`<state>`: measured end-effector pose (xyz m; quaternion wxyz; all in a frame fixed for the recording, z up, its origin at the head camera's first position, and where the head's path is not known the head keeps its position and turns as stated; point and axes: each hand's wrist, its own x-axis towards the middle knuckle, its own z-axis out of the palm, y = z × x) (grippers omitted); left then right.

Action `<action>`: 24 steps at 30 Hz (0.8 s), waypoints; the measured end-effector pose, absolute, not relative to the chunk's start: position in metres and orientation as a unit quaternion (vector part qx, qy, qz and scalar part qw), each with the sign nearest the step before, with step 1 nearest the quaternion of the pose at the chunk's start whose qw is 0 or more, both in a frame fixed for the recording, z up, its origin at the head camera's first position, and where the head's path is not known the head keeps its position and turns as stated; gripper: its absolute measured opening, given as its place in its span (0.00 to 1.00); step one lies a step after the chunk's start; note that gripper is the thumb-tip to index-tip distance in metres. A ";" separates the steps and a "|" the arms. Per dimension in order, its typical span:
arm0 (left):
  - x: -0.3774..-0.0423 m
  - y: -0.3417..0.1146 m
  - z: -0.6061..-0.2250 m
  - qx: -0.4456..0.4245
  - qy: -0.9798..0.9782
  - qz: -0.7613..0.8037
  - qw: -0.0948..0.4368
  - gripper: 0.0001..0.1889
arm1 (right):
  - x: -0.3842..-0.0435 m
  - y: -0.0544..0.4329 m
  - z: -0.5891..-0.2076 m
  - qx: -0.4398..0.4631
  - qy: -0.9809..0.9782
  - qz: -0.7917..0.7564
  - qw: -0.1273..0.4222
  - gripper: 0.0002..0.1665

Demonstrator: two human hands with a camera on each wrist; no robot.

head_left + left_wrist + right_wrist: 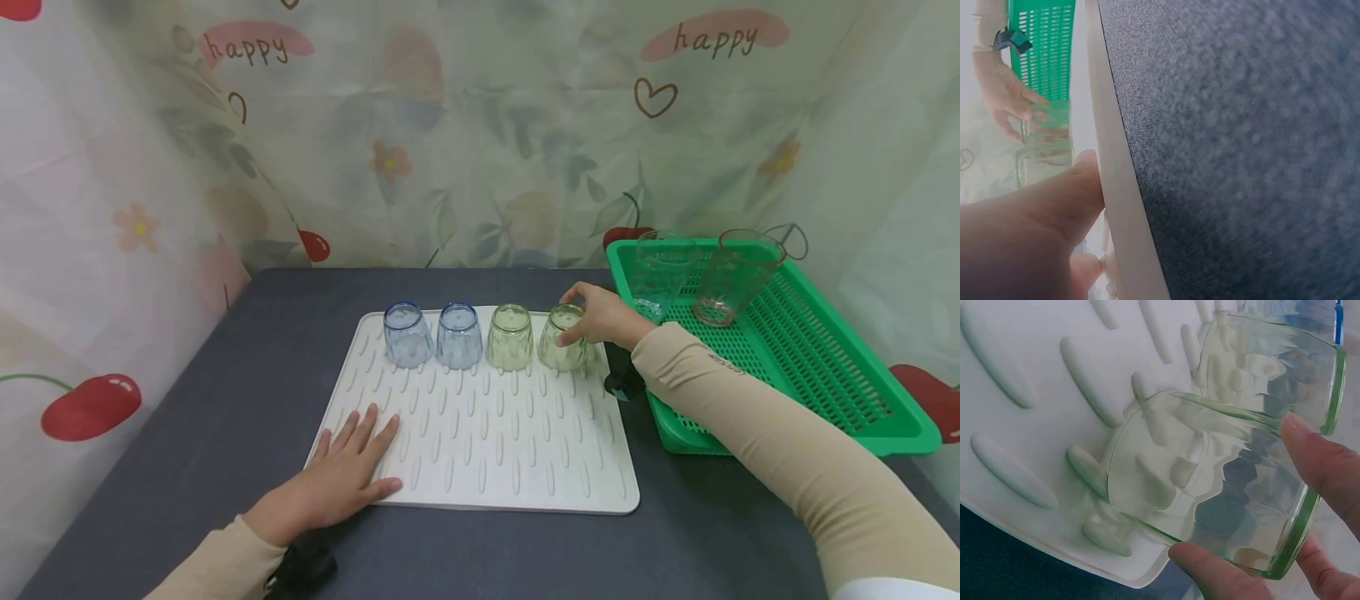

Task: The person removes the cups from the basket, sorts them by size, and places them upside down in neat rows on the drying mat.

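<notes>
Four-in-a-row tumblers stand upside down along the far edge of a white ridged drying mat: a blue glass and another blue glass on the left, then a green glass and the rightmost green glass. My right hand grips that rightmost one near its base, thumb on one side and fingers on the other; the right wrist view shows its rim on the mat. My left hand rests with fingers spread on the mat's near left corner.
A green plastic basket stands to the right on the dark table. Inside it are a clear glass and a clear mug with a reddish rim. A patterned curtain hangs behind the table.
</notes>
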<state>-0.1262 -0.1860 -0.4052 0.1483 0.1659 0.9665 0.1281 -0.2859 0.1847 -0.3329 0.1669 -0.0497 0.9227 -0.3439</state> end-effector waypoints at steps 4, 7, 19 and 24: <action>-0.126 -0.186 -0.405 0.166 0.966 0.129 0.150 0.43 | -0.285 0.185 -0.332 -0.051 0.921 -0.348 0.169 0.36; -0.126 -0.186 -0.405 0.166 0.966 0.129 0.150 0.43 | -0.284 0.185 -0.331 -0.054 0.917 -0.356 0.173 0.37; -0.127 -0.185 -0.404 0.167 0.965 0.134 0.152 0.43 | -0.285 0.187 -0.326 -0.052 0.907 -0.369 0.195 0.40; -0.126 -0.185 -0.403 0.165 0.965 0.136 0.154 0.43 | -0.284 0.189 -0.319 -0.070 0.917 -0.343 0.192 0.42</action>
